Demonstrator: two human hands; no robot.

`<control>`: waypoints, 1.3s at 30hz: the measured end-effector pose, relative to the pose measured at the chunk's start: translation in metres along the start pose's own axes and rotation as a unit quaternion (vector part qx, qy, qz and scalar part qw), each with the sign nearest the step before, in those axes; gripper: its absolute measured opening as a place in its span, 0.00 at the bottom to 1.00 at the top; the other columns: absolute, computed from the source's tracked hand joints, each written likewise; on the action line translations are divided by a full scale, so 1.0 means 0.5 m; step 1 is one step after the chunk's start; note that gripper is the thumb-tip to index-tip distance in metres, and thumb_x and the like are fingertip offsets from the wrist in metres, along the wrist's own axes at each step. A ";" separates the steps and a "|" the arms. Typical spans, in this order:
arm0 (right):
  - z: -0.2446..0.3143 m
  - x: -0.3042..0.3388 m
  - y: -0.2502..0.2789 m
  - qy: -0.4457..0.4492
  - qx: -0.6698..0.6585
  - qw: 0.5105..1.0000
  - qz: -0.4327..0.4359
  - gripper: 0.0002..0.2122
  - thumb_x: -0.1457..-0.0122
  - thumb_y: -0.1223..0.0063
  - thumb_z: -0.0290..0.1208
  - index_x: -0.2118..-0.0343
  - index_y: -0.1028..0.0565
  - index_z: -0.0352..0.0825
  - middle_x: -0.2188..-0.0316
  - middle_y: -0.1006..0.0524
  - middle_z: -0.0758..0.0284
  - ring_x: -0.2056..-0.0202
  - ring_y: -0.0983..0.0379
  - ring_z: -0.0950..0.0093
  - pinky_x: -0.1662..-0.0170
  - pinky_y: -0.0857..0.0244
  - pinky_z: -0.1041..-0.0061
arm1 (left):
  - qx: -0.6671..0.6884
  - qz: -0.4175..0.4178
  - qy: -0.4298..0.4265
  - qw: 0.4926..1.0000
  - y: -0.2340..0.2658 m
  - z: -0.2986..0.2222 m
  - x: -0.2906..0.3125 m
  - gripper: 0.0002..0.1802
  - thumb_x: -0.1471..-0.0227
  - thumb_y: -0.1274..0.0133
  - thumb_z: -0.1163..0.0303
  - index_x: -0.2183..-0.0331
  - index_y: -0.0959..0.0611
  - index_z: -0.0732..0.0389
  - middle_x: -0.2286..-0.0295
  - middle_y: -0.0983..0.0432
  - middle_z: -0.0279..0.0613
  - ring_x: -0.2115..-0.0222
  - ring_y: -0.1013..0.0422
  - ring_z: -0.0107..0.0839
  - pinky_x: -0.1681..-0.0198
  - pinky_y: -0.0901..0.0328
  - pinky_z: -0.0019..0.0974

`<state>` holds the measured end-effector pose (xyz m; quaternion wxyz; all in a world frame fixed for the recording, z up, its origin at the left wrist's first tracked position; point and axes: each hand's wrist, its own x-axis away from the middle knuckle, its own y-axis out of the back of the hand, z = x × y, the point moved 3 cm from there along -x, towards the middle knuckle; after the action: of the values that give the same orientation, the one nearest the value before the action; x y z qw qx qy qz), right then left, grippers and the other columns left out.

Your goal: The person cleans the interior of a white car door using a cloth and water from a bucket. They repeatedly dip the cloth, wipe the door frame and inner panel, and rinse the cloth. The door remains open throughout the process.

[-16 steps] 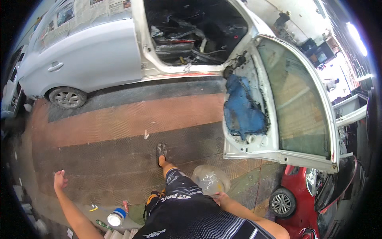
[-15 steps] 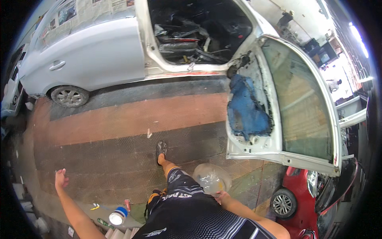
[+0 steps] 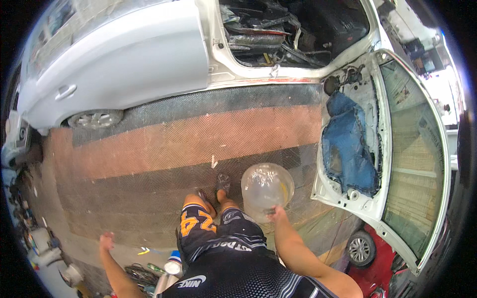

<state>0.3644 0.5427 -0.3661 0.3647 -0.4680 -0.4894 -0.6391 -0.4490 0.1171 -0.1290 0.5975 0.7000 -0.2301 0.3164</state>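
Beside a pale grey car body [image 3: 139,59] of smooth, matte finish, we see a floor [image 3: 164,154] of finely ribbed herringbone texture, banded in brick orange and dark grey-brown. To the right stands an open white metal car door [image 3: 370,211]; its inner face carries a wrinkled blue sheet [image 3: 350,144] with ragged edges, and its curved window pane [image 3: 417,149] shows yellowish, paper-like stripes. At lower right we note a round, silver-spoked wheel [image 3: 360,249].

The translucent, rounded, plastic-looking container [image 3: 266,188] appears against the floor, to the right of a dark shoe [image 3: 223,183]. We find it colourless and glossy, with bright highlights along its far edge and a yellowish streak at its right. The right hand [image 3: 278,214] has its fingers clamped on the near edge. The left hand [image 3: 106,241] hangs well apart; we cannot tell whether its blurred fingers are spread or together.
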 end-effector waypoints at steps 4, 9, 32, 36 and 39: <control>0.101 -0.051 -0.185 0.034 -0.019 0.999 0.002 0.16 0.50 0.43 0.28 0.57 0.27 0.33 0.61 0.24 0.57 0.68 0.25 0.58 0.68 0.27 0.53 | -0.200 0.090 -0.058 0.974 -0.043 -0.081 -0.006 0.19 0.43 0.43 0.60 0.55 0.17 0.64 0.62 0.18 0.53 0.62 0.20 0.50 0.64 0.27 0.49; 0.213 -0.037 -0.447 0.094 -0.027 0.995 0.029 0.18 0.50 0.42 0.25 0.54 0.26 0.28 0.59 0.24 0.56 0.69 0.24 0.61 0.65 0.24 0.56 | -0.382 0.095 -0.228 0.891 -0.172 -0.448 -0.022 0.19 0.42 0.44 0.59 0.57 0.15 0.65 0.62 0.19 0.60 0.58 0.22 0.52 0.55 0.29 0.45; 0.135 -0.310 -0.484 0.069 0.113 0.991 -0.024 0.27 0.50 0.42 0.27 0.45 0.29 0.23 0.53 0.22 0.50 0.52 0.23 0.60 0.56 0.21 0.62 | -0.338 0.286 -0.329 0.834 -0.306 -0.794 -0.260 0.11 0.39 0.45 0.71 0.55 0.18 0.61 0.69 0.22 0.33 0.68 0.26 0.25 0.65 0.32 0.30; 0.103 -0.252 -0.447 0.094 -0.048 0.994 -0.016 0.26 0.48 0.43 0.31 0.45 0.29 0.25 0.54 0.22 0.54 0.53 0.23 0.57 0.56 0.22 0.58 | -0.260 0.305 -0.352 0.846 -0.371 -0.936 -0.156 0.08 0.37 0.49 0.72 0.59 0.19 0.63 0.72 0.25 0.32 0.70 0.31 0.23 0.65 0.35 0.29; 0.127 -0.057 -0.466 0.183 0.160 0.970 -0.025 0.27 0.46 0.44 0.38 0.43 0.28 0.29 0.50 0.22 0.51 0.49 0.24 0.54 0.50 0.26 0.56 | -0.326 0.217 -0.240 0.888 -0.378 -1.005 -0.049 0.09 0.38 0.48 0.72 0.59 0.19 0.64 0.71 0.24 0.33 0.68 0.29 0.24 0.63 0.34 0.28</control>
<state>0.1729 0.6637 -0.4544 0.5017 -0.2666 -0.5218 -0.6363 -0.4181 0.6433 -0.2341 0.6349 0.4528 -0.6032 0.1672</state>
